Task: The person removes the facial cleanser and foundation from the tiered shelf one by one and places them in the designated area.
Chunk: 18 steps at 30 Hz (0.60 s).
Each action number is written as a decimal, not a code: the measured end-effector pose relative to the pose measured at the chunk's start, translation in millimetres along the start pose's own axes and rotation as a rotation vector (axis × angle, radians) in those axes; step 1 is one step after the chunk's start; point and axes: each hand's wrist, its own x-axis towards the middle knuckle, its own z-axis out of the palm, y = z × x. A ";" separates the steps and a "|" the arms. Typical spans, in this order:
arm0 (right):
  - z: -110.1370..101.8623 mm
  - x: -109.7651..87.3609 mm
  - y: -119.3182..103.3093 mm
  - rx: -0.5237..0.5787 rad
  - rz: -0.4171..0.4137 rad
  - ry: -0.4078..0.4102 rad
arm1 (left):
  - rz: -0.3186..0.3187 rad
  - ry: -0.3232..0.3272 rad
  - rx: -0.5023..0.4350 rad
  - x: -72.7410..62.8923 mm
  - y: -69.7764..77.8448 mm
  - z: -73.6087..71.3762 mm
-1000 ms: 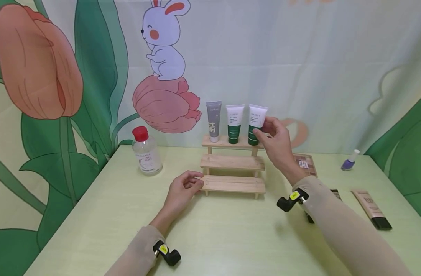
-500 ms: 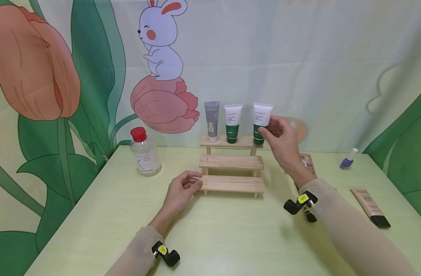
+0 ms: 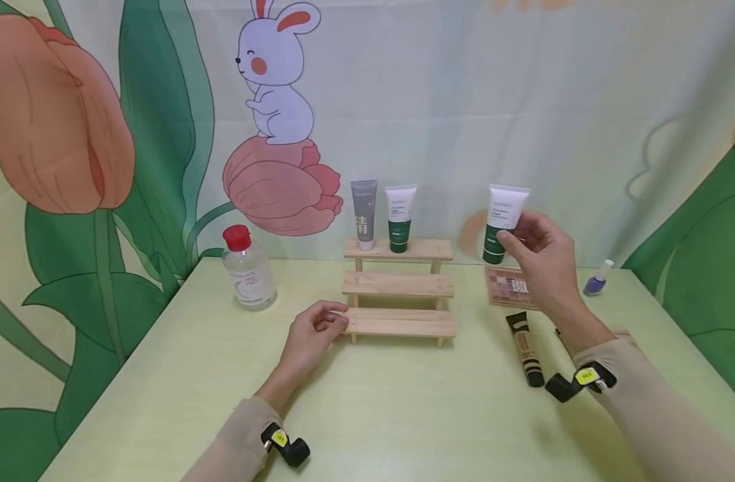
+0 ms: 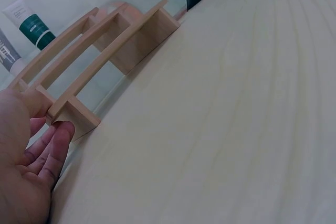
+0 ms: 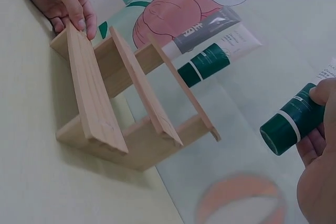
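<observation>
White-and-green tube [image 3: 506, 214]: white flat crimped end up, dark green lower body, thin white ring above the green cap, small print on front. Tilted slightly, held in the air right of the wooden rack [image 3: 397, 284], apart from it. Right hand [image 3: 543, 262] clamped on it, thumb across the green part. Left hand [image 3: 310, 335] pinching the rack's lowest step at its left end. Top step: matching tube [image 3: 399, 219], grey tube [image 3: 364, 215], both upright.

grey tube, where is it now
In the head view, the grey tube stands at the top shelf's left end, just left of a green-and-white tube.
</observation>
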 end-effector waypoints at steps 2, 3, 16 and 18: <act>-10.3 -3.8 -0.7 0.016 -0.010 0.004 | 0.000 -0.001 0.000 0.5 0.0 -0.2; -15.0 -5.7 -1.1 0.036 -0.012 0.007 | 0.002 0.000 0.001 0.3 0.2 -0.3; -66.7 -27.8 -6.5 0.184 -0.052 0.085 | -0.014 0.004 0.008 0.5 -3.2 -1.0; -75.6 -32.0 -7.7 0.204 -0.047 0.102 | -0.012 0.001 0.008 0.6 -2.4 -0.4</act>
